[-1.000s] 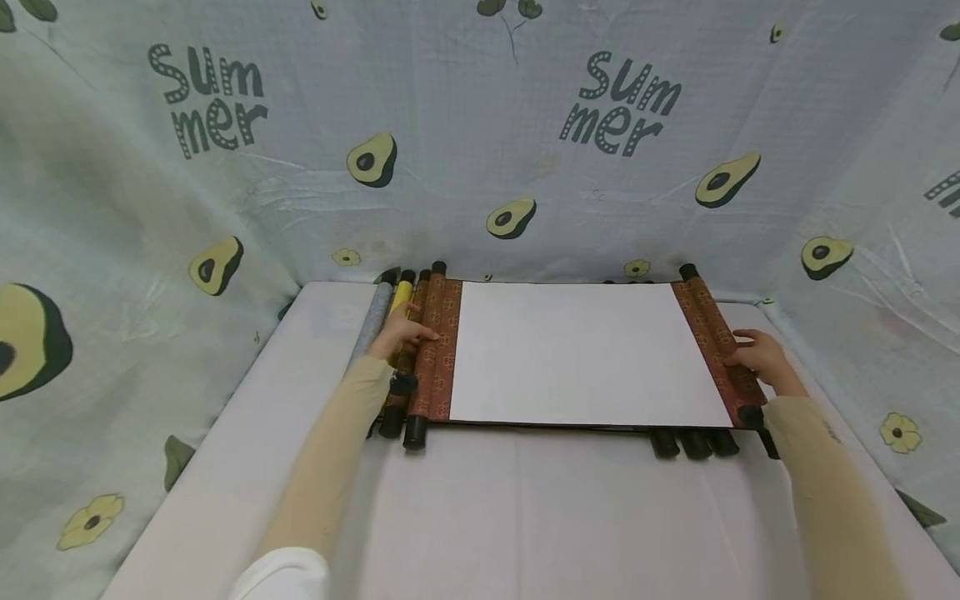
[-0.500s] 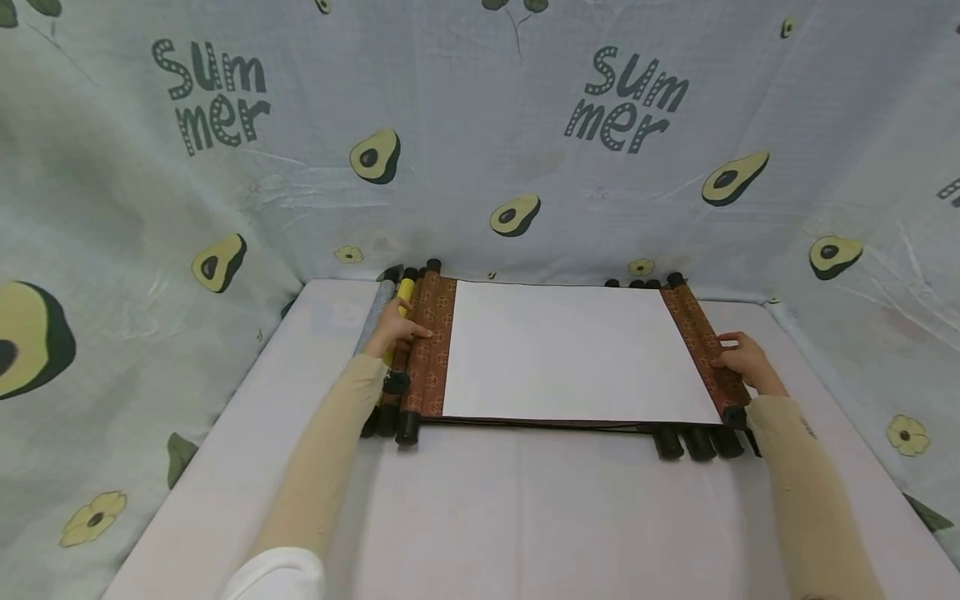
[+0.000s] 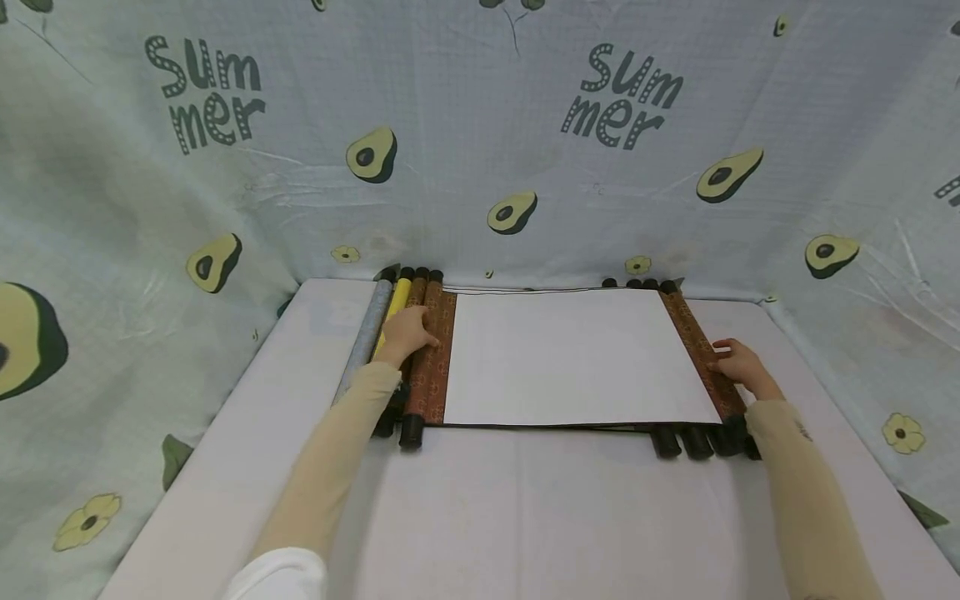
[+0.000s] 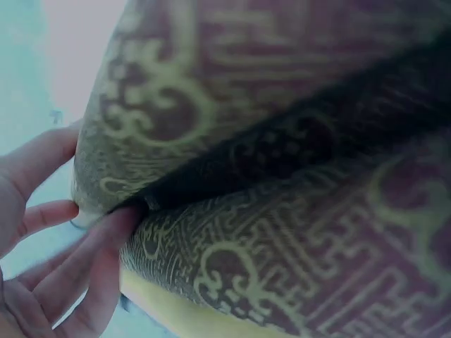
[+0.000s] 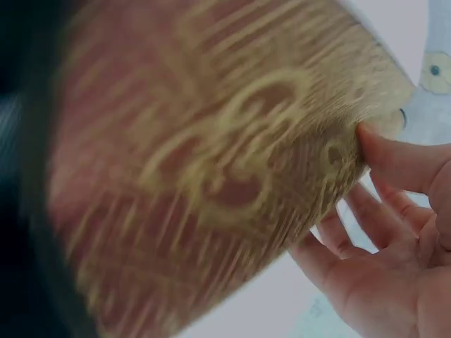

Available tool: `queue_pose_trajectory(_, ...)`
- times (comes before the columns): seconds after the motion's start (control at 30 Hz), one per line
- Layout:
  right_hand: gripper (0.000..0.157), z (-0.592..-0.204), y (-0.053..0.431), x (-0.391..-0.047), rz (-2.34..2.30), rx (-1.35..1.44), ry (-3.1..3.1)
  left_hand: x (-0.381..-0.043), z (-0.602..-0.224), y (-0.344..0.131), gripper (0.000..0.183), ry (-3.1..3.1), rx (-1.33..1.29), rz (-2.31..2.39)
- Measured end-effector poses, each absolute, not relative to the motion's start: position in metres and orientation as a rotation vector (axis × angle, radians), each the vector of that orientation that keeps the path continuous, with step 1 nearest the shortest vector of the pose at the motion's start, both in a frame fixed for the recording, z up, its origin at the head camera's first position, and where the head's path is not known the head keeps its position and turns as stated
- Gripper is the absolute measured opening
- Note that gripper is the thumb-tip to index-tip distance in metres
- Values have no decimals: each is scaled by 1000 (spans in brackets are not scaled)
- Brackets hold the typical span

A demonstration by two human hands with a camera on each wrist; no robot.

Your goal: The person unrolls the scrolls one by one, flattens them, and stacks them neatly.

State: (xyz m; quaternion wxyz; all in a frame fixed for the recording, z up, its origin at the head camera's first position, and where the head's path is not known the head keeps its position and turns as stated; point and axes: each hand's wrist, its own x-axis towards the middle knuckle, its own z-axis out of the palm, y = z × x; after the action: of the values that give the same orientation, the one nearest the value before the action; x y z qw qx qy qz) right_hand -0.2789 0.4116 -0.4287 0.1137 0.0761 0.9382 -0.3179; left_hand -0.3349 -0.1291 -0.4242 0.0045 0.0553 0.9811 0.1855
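A hanging scroll with a blank white sheet point(image 3: 570, 358) and reddish-brown patterned ends lies partly unrolled on other scrolls. My left hand point(image 3: 407, 335) grips its left roll point(image 3: 420, 387); in the left wrist view the fingers point(image 4: 106, 246) reach into the gap between this roll point(image 4: 232, 77) and a similar brown roll point(image 4: 303, 246). At the other end, my right hand point(image 3: 742, 367) holds the right roll point(image 3: 697, 346). In the right wrist view the thumb point(image 5: 402, 158) lies on the patterned roll point(image 5: 225, 169), with the other fingers curled behind it.
Left of the scroll lie a brown roll point(image 3: 417, 292), a yellow roll point(image 3: 400, 293) and a blue-grey roll point(image 3: 367, 325), side by side. Several black knobs point(image 3: 696, 443) stick out beneath its right end. A printed cloth point(image 3: 450, 100) hangs behind the white table point(image 3: 480, 517).
The scroll's right end has moved left with my right hand, uncovering black knobs at its far edge. Its far edge has come slightly nearer. My left hand has stayed at the left roll.
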Motion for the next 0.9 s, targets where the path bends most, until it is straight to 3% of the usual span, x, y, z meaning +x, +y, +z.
queue_pose_trajectory(0.13, 50, -430, 412, -273, -651, -10, 2911, -320, -422, -117, 51, 3214, 351, 262)
queue_pose_trajectory(0.27, 41, -431, 410, -262, -403, -211, 3043, -312, -426, -109, 13, 3336, 541, -182)
queue_pose_trajectory(0.43, 42, -432, 410, -240, -271, -290, 3066, -293, -427, -103, 17, 3137, 670, -509)
queue_pose_trajectory(0.7, 50, -431, 412, -197, -84, -510, 3024, -228, -418, -115, 14, 2999, 930, -429)
queue_pose_trajectory(0.9, 58, -431, 409, -170, -107, -471, 2973, -188, -429, -129, 10, 3112, 954, -528)
